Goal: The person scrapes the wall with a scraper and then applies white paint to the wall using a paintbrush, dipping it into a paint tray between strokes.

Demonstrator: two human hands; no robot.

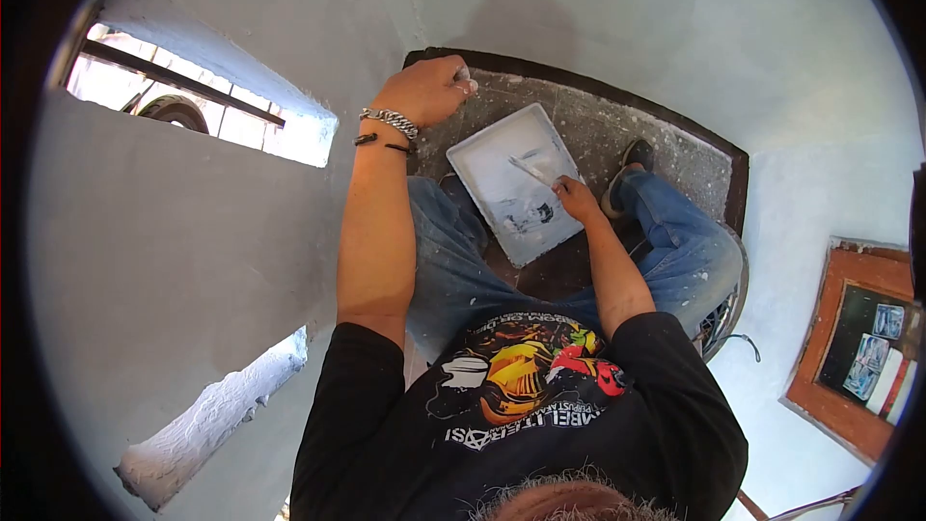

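White paint tray (pixel 502 183) flat on speckled floor (pixel 617 135) between the knees. Right hand (pixel 577 198), grip clamped on a thin tool (pixel 531 171) over the tray. Left hand (pixel 429 89) curled against the pale wall (pixel 241 232), fingers together; whether holding anything, cannot tell.

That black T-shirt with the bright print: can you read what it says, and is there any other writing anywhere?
Black T-shirt: white lettering under the print, seen upside down and too garbled to quote; a smaller line above the print is blurred too.
Wooden-framed panel at right: small cards or stickers, too small to read.
Paint tray, bracelet, wall: no writing visible.
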